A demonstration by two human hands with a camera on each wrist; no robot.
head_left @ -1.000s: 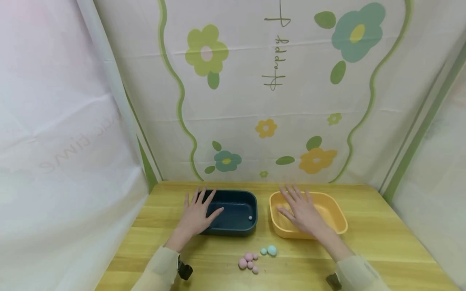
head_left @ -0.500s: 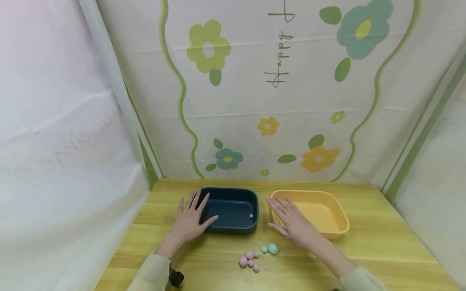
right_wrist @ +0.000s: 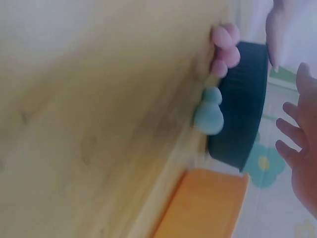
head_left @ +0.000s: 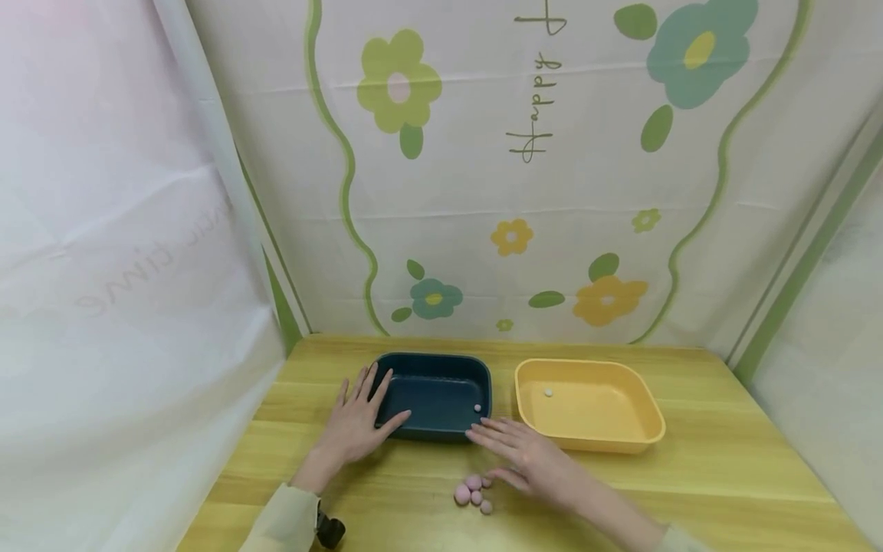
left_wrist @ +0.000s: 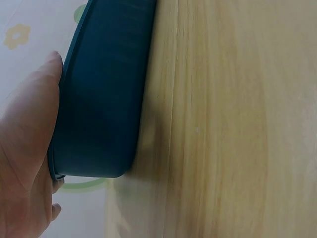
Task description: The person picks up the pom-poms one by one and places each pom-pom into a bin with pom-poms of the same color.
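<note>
The right hand [head_left: 534, 458] is the nearer of the two to the loose balls, and its reach turns on their side-by-side lie: the pink balls [head_left: 462, 494] cluster toward the near side of the tabletop [head_left: 745, 475], to the left of its thumb tip and slightly nearer the person, while the teal balls [right_wrist: 208, 118], hidden in the head view, show in the right wrist view as a touching pair, the small one on the side toward the pink cluster. Every ball is round, so only the teal pair has a long axis, and it points roughly at the pink ones. The right hand's fingers lie close together in the head view with the thumb apart, pinching nothing; whether the thumb touches the nearest pink ball I cannot tell. The left hand [head_left: 357, 425] rests with fingers spread over the left end of the blue tray [head_left: 434, 434], farther from the cluster. That tray and the yellow tray [head_left: 607, 445] stand side by side toward the tabletop's far edge, each with one small pale ball inside
</note>
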